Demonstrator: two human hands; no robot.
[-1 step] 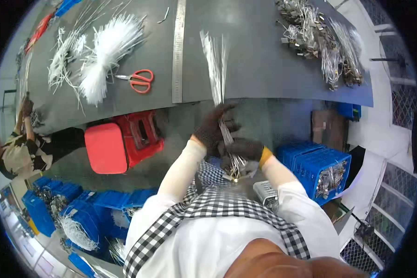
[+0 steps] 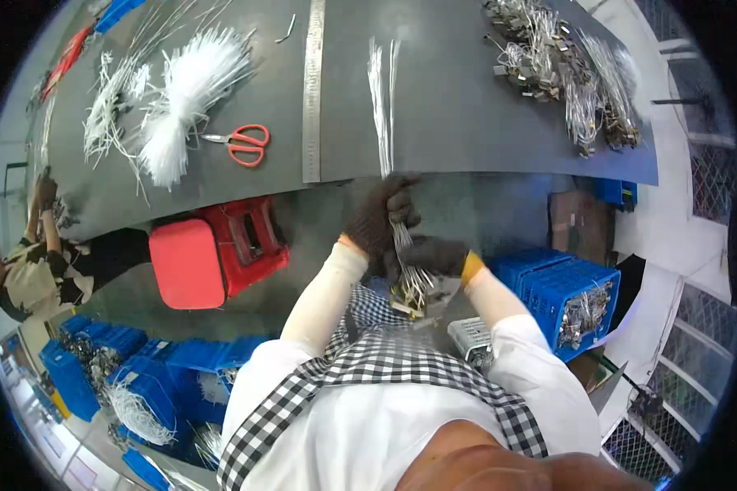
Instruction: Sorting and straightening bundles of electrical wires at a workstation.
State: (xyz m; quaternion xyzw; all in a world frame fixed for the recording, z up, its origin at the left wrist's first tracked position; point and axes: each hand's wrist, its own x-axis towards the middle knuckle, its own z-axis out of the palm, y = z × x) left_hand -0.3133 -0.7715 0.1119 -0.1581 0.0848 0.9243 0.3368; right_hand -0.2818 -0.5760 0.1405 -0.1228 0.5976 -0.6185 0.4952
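A bundle of thin silvery-white wires reaches over the front edge of the grey table, its far end split into two strands groups. My left hand, in a dark glove, is closed round the middle of the bundle. Just below, my right hand, in a dark glove with a yellow cuff, is closed at the lower part of the wires. Small metal connectors fan out at the near end, close to my checked apron. The right fingertips are partly hidden behind the wires.
On the table lie a steel ruler, red-handled scissors, white ties and a connector-wire heap. Below stand a red stool and blue crates. A co-worker's hand is at far left.
The bundle's far end has shifted slightly farther onto the table and straightened. Its connector end has swung a little left. The left fingers are curled more tightly.
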